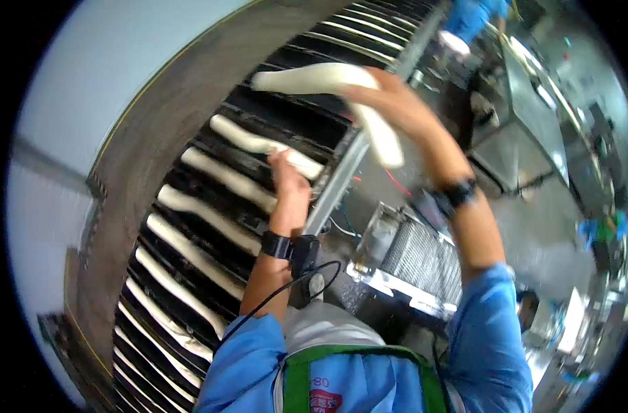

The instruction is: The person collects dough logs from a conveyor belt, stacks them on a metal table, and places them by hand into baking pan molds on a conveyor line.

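A long, pale dough strip [310, 77] hangs bent over my right hand [389, 100], its two ends drooping on either side. My right fingers are wrapped round its middle, above the dark slotted conveyor. Lower and to the left, my left hand [290, 180] is closed on the near part of another dough strip [241, 140], which lies in a dark trough. Part of that strip is hidden behind the fingers. The strip in my right hand is slightly blurred.
Several more dough strips [183, 258] lie side by side in the conveyor's troughs. A metal rail [338, 182] runs along its near edge. A ridged metal machine [420, 255] stands at the right. Another person in blue [469, 20] is at the top right, near steel tables [527, 127].
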The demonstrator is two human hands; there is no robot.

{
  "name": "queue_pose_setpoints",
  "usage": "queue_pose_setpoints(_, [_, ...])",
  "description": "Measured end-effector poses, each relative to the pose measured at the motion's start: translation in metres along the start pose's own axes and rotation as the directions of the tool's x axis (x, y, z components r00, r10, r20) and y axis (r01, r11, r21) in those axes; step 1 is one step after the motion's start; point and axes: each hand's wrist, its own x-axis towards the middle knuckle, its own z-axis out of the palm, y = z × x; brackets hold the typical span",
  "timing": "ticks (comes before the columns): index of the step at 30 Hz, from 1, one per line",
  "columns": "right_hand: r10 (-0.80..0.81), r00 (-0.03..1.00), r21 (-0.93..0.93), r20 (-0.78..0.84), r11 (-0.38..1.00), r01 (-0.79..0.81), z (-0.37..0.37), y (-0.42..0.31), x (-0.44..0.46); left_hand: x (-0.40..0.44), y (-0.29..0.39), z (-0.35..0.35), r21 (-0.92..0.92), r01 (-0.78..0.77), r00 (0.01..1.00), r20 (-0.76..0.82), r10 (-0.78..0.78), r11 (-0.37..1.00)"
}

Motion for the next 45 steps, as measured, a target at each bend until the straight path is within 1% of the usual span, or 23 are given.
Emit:
queue_pose_setpoints(1, [-0.049,0.99,-0.222,-0.132,0.975,0.019,0.009,0.014,0.017,0.003,-0.001,0.0,0.102,-0.023,1.0,-0.002,0.023,0.995])
queue_pose_setpoints(2, [-0.449,0.839,-0.562,-0.308,0.798,0.22,0.024,0.062,0.045,-0.002,-0.004,0.0,0.093,-0.019,1.0,-0.011,0.02,0.995])
queue_pose_setpoints(6, [-0.488,0.814,-0.423,-0.315,0.84,0.34,0.04,0.116,-0.016,-0.102,-0.021,0.047,0.34,-0.167,0.958,0.276,0.072,0.926])
queue_pose_setpoints(7, [-0.356,0.9,-0.481,-0.253,0.853,0.203,0.028,0.119,-0.074,-0.138,-0.041,0.051,0.48,-0.446,0.837,0.523,0.162,0.756])
queue_pose_setpoints(9, [-0.147,0.896,-0.444,-0.418,0.894,-0.06,0.02,0.147,-0.183,-0.14,-0.094,0.061,0.454,-0.444,0.787,0.61,0.094,0.772])
queue_pose_setpoints(12, [0.125,0.684,-0.337,-0.719,0.798,-0.5,0.011,0.213,-0.355,-0.208,-0.175,0.071,0.524,-0.561,0.459,0.841,-0.285,0.641])
queue_pose_setpoints(15, [0.593,0.086,0.142,-0.801,0.327,-0.934,0.015,0.195,-0.528,-0.292,-0.27,0.056,0.523,-0.666,0.029,0.731,-0.682,0.532])
queue_pose_setpoints(16, [0.503,-0.019,0.112,-0.864,0.155,-0.982,0.023,0.208,-0.58,-0.304,-0.314,0.045,0.342,-0.784,-0.139,0.715,-0.685,0.517])
queue_pose_setpoints(17, [0.213,-0.058,0.094,-0.975,0.161,-0.982,0.036,0.215,-0.628,-0.326,-0.344,0.035,0.178,-0.893,-0.178,0.703,-0.689,0.413])
queue_pose_setpoints(19, [0.261,-0.452,0.474,-0.853,0.027,-0.88,0.035,0.199,-0.68,-0.386,-0.378,0.035,0.012,-0.969,-0.188,0.62,-0.762,0.248])
queue_pose_setpoints(22, [0.324,-0.635,0.681,-0.701,0.043,-0.731,0.022,0.221,-0.719,-0.429,-0.418,0.031,-0.089,-0.965,-0.248,0.616,-0.748,0.246])
queue_pose_setpoints(28, [0.201,-0.594,0.581,-0.779,-0.125,-0.804,0.035,0.254,-0.727,-0.439,-0.422,0.043,-0.328,-0.944,-0.201,0.643,-0.739,-0.028])
queue_pose_setpoints(31, [0.313,-0.509,0.445,-0.802,-0.258,-0.858,0.066,0.228,-0.745,-0.406,-0.413,0.05,0.304,-0.918,-0.095,0.456,-0.885,0.255])
queue_pose_setpoints(32, [0.367,-0.499,0.373,-0.785,-0.362,-0.854,0.076,0.22,-0.752,-0.41,-0.387,0.063,0.533,-0.787,-0.223,0.225,-0.949,0.311])
queue_pose_setpoints(33, [0.421,-0.476,0.27,-0.772,-0.462,-0.845,0.084,0.214,-0.762,-0.423,-0.336,0.064,0.927,-0.263,-0.3,0.187,-0.936,0.269])
queue_pose_setpoints(34, [0.461,-0.449,0.165,-0.766,-0.534,-0.829,0.089,0.209,-0.776,-0.42,-0.319,0.06,0.962,-0.091,-0.322,0.218,-0.921,0.259])
queue_pose_setpoints(35, [0.507,-0.267,0.017,-0.82,-0.444,-0.896,0.093,0.222,-0.798,-0.422,-0.304,0.053,0.913,-0.12,-0.231,0.356,-0.906,0.389])
queue_pose_setpoints(36, [0.522,-0.199,0.049,-0.83,-0.287,-0.957,0.09,0.214,-0.822,-0.43,-0.317,0.053,0.991,-0.047,-0.223,0.11,-0.969,0.123])
queue_pose_setpoints(37, [0.566,-0.135,0.222,-0.813,0.086,-0.971,0.079,0.205,-0.839,-0.432,-0.319,0.046,0.97,0.161,-0.271,0.219,-0.937,0.18])
queue_pose_setpoints(38, [0.641,-0.095,0.519,-0.762,0.518,-0.68,0.063,0.197,-0.847,-0.442,-0.27,0.059,0.929,0.296,-0.203,0.288,-0.936,0.222])
queue_pose_setpoints(39, [0.69,-0.048,0.647,-0.722,0.65,-0.398,0.049,0.182,-0.832,-0.42,-0.277,0.05,0.897,0.373,-0.21,0.331,-0.92,0.238])
queue_pose_setpoints(41, [0.744,-0.176,0.753,-0.644,0.657,0.023,0.041,0.129,-0.808,-0.4,-0.237,0.053,0.715,0.648,-0.123,0.436,-0.891,0.261])
queue_pose_setpoints(45, [0.675,-0.022,0.675,-0.737,0.735,-0.07,-0.02,0.098,-0.735,-0.352,-0.131,0.077,0.534,0.516,0.291,0.626,-0.723,0.67])
